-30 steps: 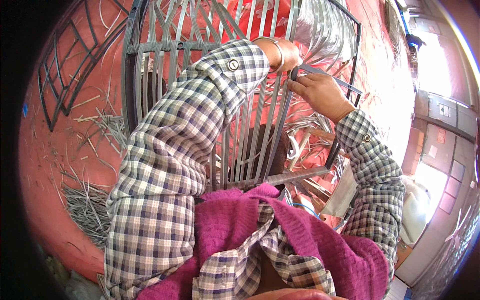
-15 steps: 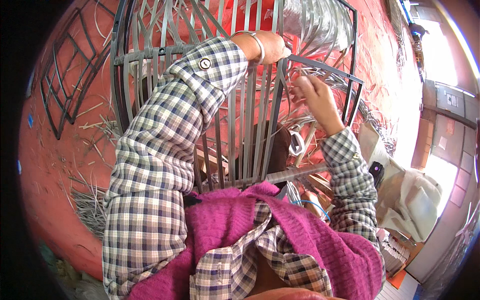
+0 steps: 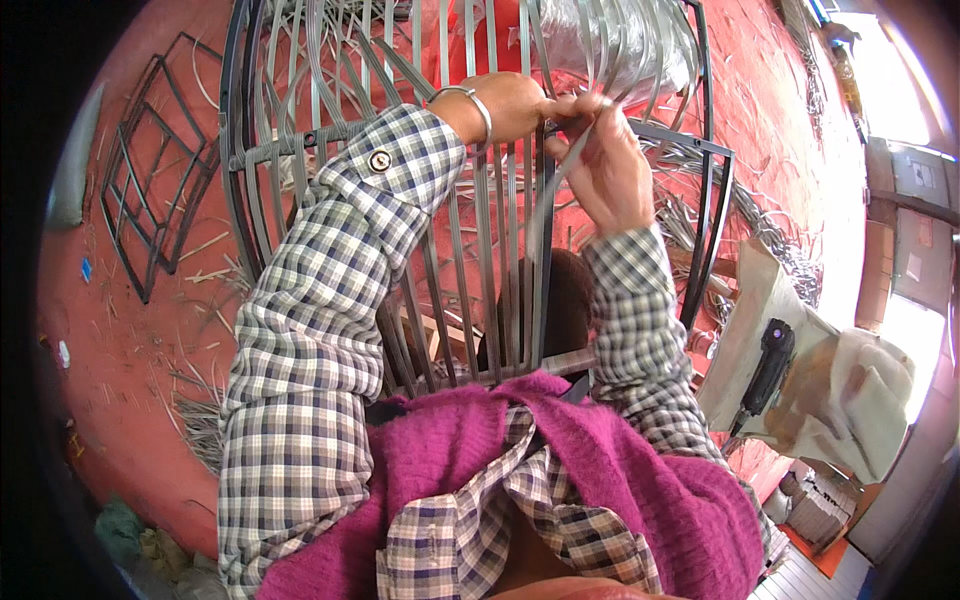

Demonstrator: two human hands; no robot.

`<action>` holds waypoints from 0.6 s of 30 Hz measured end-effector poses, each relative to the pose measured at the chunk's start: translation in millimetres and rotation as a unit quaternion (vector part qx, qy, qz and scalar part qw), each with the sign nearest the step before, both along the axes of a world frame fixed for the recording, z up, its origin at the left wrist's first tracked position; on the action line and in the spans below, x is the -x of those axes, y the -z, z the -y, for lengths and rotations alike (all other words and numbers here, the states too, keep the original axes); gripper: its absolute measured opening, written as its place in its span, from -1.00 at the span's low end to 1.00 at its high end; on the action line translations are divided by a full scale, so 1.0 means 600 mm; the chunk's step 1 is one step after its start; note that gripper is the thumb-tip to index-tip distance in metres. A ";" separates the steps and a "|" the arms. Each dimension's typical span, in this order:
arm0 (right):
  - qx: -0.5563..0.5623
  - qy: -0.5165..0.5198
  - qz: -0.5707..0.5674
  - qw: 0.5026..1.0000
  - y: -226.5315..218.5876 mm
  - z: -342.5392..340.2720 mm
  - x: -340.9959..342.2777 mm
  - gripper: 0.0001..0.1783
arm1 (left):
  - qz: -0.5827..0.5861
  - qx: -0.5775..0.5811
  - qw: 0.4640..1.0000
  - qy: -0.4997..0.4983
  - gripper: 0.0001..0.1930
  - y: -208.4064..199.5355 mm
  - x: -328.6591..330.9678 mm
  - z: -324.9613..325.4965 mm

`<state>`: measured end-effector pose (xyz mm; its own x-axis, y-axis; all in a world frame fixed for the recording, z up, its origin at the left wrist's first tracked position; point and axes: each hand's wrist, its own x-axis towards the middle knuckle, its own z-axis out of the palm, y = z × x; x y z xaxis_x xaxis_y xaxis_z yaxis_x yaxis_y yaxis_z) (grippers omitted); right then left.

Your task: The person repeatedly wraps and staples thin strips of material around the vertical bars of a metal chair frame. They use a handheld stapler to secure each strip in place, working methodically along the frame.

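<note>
Strip pinched at a frame's crossbar

In the head view, a dark frame was seen upright before the person, its lower end close to the purple vest. Many grey strips were stretched lengthwise along it, side by side, and toward the top some were crossed at a slant. Near the crossbar, at the frame's upper middle, both hands were brought together, just touching or nearly so.

By the right hand, one loose strip was pinched between thumb and forefinger, and its length was let down past the palm in front of the frame. The left hand, with a bracelet worn at the wrist, was laid over the strips with its fingers curled; their tips were mostly hidden, so it could not be told what was gripped by them.

Behind the frame's upper right, a bundle wrapped in clear plastic could be seen. On the red floor, a second frame was laid at the left, and loose strips were scattered. At the right, a black tool was placed beside a pale cloth.
</note>
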<state>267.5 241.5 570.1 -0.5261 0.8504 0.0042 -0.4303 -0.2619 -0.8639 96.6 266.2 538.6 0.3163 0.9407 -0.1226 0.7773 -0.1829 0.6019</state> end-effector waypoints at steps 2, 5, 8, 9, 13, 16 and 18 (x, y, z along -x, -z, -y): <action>0.086 0.054 -0.102 0.990 0.020 0.007 0.015 -0.66 | -0.034 -0.056 0.998 0.004 -0.58 -0.005 -0.001 0.010; 0.150 0.097 -0.086 0.980 0.050 0.045 0.007 -0.63 | -0.010 -0.055 0.997 -0.061 -0.58 -0.011 -0.005 0.025; 0.168 0.089 -0.134 0.973 0.073 0.076 0.006 -0.63 | -0.029 -0.058 0.994 -0.087 -0.58 -0.015 0.000 0.033; 0.169 0.082 -0.146 0.971 0.076 0.083 0.005 -0.64 | -0.029 -0.059 0.994 -0.087 -0.58 -0.016 0.004 0.036; 0.220 0.087 -0.190 0.953 0.057 0.064 -0.003 -0.69 | 0.010 -0.092 0.994 -0.061 -0.62 -0.011 0.015 0.040; 0.130 0.097 -0.083 0.983 0.016 0.011 -0.013 -0.70 | 0.007 -0.113 0.993 -0.043 -0.70 -0.008 0.015 0.040; 0.031 0.128 0.066 0.989 -0.005 -0.040 -0.001 -0.70 | 0.010 -0.106 0.993 -0.048 -0.72 -0.009 0.014 0.040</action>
<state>268.2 265.3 573.4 -0.2858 0.9523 -0.1064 -0.3740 -0.2131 -0.9026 88.4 242.1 543.7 0.2247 0.9705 0.0876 0.7857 -0.2336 0.5728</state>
